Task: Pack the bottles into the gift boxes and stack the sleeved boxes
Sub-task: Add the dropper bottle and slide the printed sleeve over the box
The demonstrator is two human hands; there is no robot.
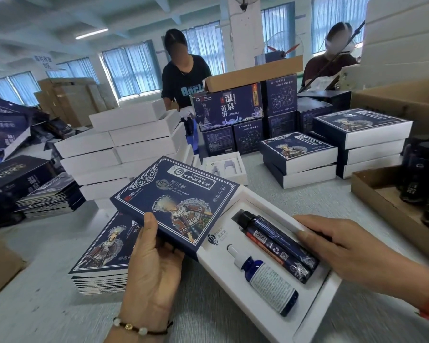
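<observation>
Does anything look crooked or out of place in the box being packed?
Nothing looks damaged or spilled. In the white tray the dropper bottle sits in its slot, while the two dark tubes lie stacked, the upper one not bedded in. The blue sleeve, held by the left hand, covers only one corner.

Under the left hand [149, 266], the sleeve [176, 201] is printed matt card. By the right hand [352, 251], the white tray [315, 315] looks smooth card, holding glossy dark bottles [278, 246].
</observation>
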